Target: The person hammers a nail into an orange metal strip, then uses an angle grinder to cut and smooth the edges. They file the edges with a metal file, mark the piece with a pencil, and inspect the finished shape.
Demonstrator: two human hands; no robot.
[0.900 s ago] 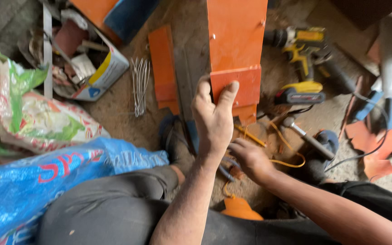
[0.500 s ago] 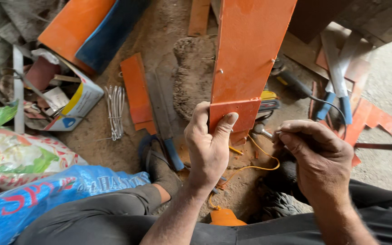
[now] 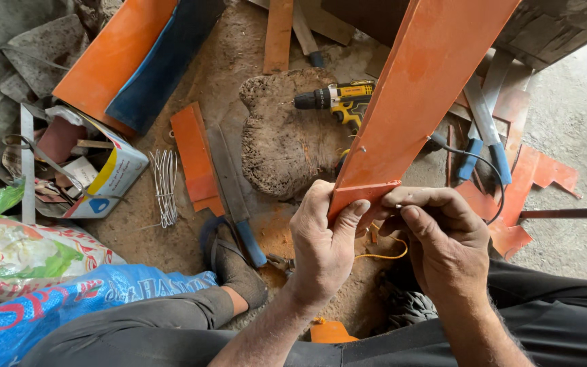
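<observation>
Two hands were on one long orange panel [image 3: 419, 95] that ran from centre frame up to the top right. The left hand [image 3: 322, 245] gripped its bottom edge, thumb pressed on the face and fingers curled behind. The right hand [image 3: 443, 238] sat just beside it at the same corner, fingers pressed together and pinching something tiny (too small to make out).

One yellow and black drill [image 3: 338, 102] lay on a rough stump [image 3: 283, 143] behind the panel. One bundle of thin wires [image 3: 165, 187] sat left of centre, near one cardboard box [image 3: 107, 180] of scraps. Two blue-handled tools [image 3: 487, 146] were at right.

Open dirt was pretty much only around the wires; everywhere else was crowded with orange offcuts.
</observation>
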